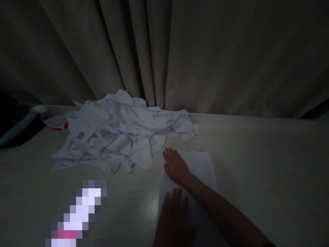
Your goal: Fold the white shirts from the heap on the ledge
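Observation:
A folded white cloth (202,166), smooth on top with several layered edges at its far right corner, lies on the pale floor. Flat on its far left corner rests my right hand (177,168), fingers stretched out and the forearm crossing the cloth from the lower right. Closer to me, my left hand (172,216) lies over the cloth's near left part with its fingers extended. Dim light hides much of the cloth's near end. Beyond it to the left spreads a crumpled heap of white cloths (115,130).
Grey-brown curtains (210,58) hang along the back. A dark bundle (22,120) lies at the far left, beside a clear plastic piece with red marks (58,125). A pixelated bright strip (79,209) covers part of the pale floor (269,178) at lower left.

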Available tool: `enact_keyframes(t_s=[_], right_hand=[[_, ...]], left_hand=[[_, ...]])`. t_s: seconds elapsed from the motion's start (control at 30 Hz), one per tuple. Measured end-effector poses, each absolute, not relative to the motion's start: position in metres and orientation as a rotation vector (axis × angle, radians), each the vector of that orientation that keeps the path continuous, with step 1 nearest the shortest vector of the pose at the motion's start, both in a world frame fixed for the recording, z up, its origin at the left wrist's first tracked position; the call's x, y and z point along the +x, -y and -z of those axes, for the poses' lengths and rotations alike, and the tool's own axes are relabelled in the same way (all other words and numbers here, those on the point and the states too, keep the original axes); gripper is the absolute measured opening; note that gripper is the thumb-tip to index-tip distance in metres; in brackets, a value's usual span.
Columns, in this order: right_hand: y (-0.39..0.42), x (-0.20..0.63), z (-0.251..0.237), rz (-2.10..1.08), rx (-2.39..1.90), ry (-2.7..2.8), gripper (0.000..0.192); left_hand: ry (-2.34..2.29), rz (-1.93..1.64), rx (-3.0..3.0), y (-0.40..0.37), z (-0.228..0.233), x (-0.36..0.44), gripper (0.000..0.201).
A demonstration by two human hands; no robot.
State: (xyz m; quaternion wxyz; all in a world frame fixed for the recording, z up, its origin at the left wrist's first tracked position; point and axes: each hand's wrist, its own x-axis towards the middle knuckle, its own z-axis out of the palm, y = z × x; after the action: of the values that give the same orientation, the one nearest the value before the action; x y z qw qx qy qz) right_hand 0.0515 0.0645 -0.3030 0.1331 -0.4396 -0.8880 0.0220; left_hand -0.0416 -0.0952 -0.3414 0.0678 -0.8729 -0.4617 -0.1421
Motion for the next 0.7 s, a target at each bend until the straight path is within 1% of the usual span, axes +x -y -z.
enact_keyframes(t_s=[0.17,0.33,0.4,0.47,0.53,0.63,0.7], right_hand=[[-0.068,0.046,0.318,-0.086,-1.321,2.596,0.057],[-0.064,0.053,0.329,-0.063,-1.363,2.579,0.059],[-0.064,0.053,0.33,-0.068,-1.368,2.589,0.059],[-0.065,0.053,0.33,-0.073,-1.363,2.599,0.06],[-0.066,0.052,0.33,-0.078,-1.356,2.602,0.06],[-0.065,0.051,0.33,-0.091,-1.357,2.599,0.061],[-0.064,0.049,0.327,-0.091,-1.357,2.592,0.06]], left_hand=[[1.348,0.397,-2.818,0.11,0.356,-0.029,0.087],[1.297,0.376,-2.819,0.118,0.361,-0.031,0.088],[1.262,0.396,-2.728,0.122,0.367,-0.03,0.079],[1.232,0.465,-2.586,0.128,0.378,-0.026,0.06],[1.224,0.558,-2.47,0.136,0.392,-0.019,0.047],[1.241,0.703,-2.37,0.149,0.41,-0.009,0.039],[1.273,0.725,-2.334,0.153,0.415,-0.009,0.039]])
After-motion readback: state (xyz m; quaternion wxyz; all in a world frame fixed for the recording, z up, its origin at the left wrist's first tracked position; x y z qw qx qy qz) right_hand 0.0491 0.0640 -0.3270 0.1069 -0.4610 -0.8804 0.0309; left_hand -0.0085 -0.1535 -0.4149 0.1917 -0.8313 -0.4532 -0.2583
